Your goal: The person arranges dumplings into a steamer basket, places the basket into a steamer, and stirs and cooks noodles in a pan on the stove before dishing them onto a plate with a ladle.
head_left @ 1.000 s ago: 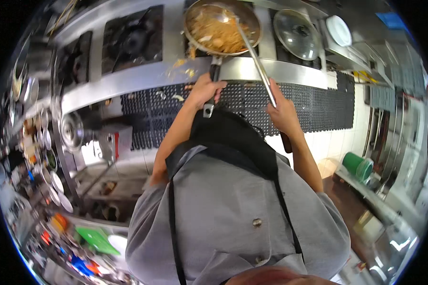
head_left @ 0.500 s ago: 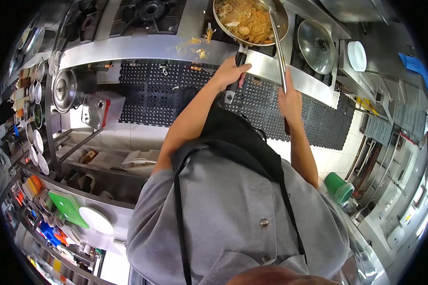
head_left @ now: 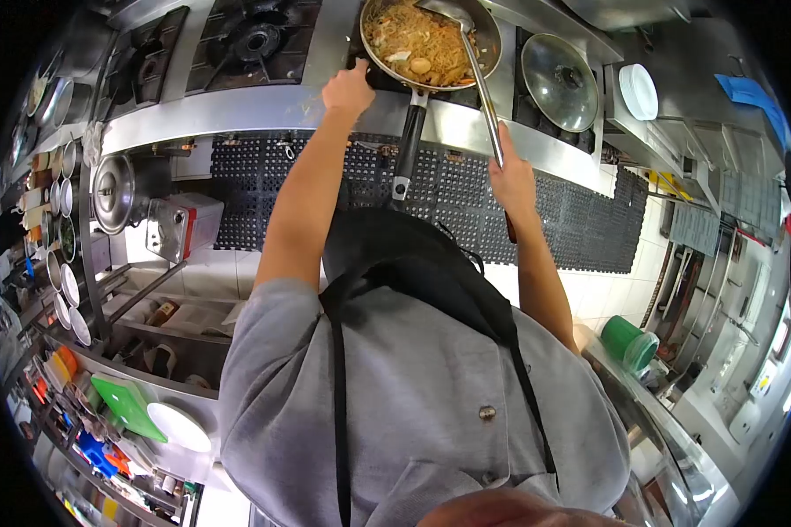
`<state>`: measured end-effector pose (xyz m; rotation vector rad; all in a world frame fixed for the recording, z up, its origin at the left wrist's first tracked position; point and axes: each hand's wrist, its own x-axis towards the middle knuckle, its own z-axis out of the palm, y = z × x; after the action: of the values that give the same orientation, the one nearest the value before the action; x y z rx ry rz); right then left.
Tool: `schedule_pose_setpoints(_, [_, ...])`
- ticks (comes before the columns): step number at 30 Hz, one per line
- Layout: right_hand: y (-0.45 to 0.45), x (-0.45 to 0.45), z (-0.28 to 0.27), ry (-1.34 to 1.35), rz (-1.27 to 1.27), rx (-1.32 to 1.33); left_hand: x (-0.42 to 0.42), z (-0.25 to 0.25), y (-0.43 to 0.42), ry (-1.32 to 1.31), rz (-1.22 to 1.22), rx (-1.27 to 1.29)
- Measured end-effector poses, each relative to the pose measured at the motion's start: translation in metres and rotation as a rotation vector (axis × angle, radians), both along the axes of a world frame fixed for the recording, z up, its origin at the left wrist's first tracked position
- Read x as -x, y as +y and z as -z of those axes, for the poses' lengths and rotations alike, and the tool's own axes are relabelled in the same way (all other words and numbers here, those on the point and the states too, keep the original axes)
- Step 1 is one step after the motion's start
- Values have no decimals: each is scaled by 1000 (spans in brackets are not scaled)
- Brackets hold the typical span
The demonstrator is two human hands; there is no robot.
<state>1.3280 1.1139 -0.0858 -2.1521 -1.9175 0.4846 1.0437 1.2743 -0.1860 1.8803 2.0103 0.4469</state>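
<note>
Food (head_left: 417, 42) in pan (head_left: 494, 39), left of lid (head_left: 554, 88)

Before you: round silver metal pan (head_left: 492, 37), black handle (head_left: 410, 136) pointing toward you; orange-brown noodles (head_left: 409, 39) inside; long-handled silver metal ladle (head_left: 486, 101) slants over the rim.

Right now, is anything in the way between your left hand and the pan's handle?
Nothing visible is. The gap between the left hand and the pan handle shows just the steel stove edge. The ladle in the right hand is on the handle's other side.
</note>
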Motion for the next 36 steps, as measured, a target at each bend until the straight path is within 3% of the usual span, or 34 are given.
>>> schedule_pose_setpoints(2, [-1, -3, 1, 7, 6, -27, 10, -3, 8, 94, 147, 203])
schedule_pose_setpoints(6, [-3, -9, 1, 108, 10, -64, 48, -32, -44, 89, 103, 162])
schedule_pose_setpoints(8, [0, -7, 5, 53, 12, -43, 74, -32, -79, -63, -161, -80])
schedule_pose_setpoints(11, [15, -5, 12, -85, 5, -15, 119, -5, -144, -115, -474, -48])
schedule_pose_setpoints(12, [22, -4, 12, -3, 75, 92, 132, 2, -178, -47, -520, -103])
schedule_pose_setpoints(14, [44, -10, 34, 152, -88, 44, 149, 13, -245, -92, -685, -12])
schedule_pose_setpoints(15, [61, -50, 96, 264, -215, -79, 151, 10, -280, -33, -848, -10])
schedule_pose_setpoints(17, [68, -25, 51, 365, -3, 306, 151, 4, -339, -73, -912, -6])
schedule_pose_setpoints(18, [89, -60, 101, 422, -139, 154, 147, -5, -364, -45, -1030, -1])
schedule_pose_setpoints(20, [96, -57, 81, 369, -32, 326, 141, -18, -420, -50, -1204, -84])
schedule_pose_setpoints(22, [113, -68, 73, 520, 8, 467, 132, -36, -483, 74, -1428, -147])
schedule_pose_setpoints(24, [115, -61, 78, 523, 126, 399, 138, -46, -532, 281, -1448, -383])
schedule_pose_setpoints(25, [121, -74, 89, 534, 37, 467, 136, -57, -551, 174, -1617, -169])
schedule_pose_setpoints(26, [120, -94, 93, 569, -17, 494, 134, -77, -553, 172, -1628, -271])
schedule_pose_setpoints(28, [104, -75, 64, 472, 20, 492, 150, -44, -573, 70, -1670, -423])
schedule_pose_setpoints(29, [100, -72, 60, 419, 57, 430, 154, -48, -567, 226, -1623, -366])
schedule_pose_setpoints(31, [93, -52, 41, 257, 97, 447, 168, -42, -542, 187, -1599, -318])
schedule_pose_setpoints(32, [94, -62, 53, 269, 115, 436, 180, -30, -530, 159, -1560, -275])
schedule_pose_setpoints(34, [99, -81, 80, -29, -38, 140, 214, -14, -485, -52, -1422, -350])
schedule_pose_setpoints(35, [98, -72, 63, -15, 15, 245, 234, -9, -454, -84, -1360, -352])
schedule_pose_setpoints(36, [96, -66, 60, -77, 18, 174, 261, -2, -418, -119, -1295, -352])
